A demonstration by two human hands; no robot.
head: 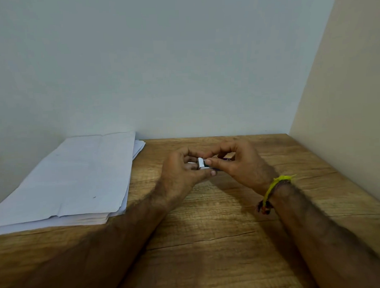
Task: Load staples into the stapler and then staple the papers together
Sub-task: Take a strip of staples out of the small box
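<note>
Stapler: a small silver-and-dark metal stapler (203, 163) is held above the wooden table (209, 240), pinched between left hand (181, 170) and right hand (239, 163). Loading appears underway; stapling the stacked white papers (67, 180), well apart leftward, comes afterwards.

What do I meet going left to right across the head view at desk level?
Stack of papers → left hand → small silver stapler pinched between both hands → right hand → yellow wrist thread.
</note>
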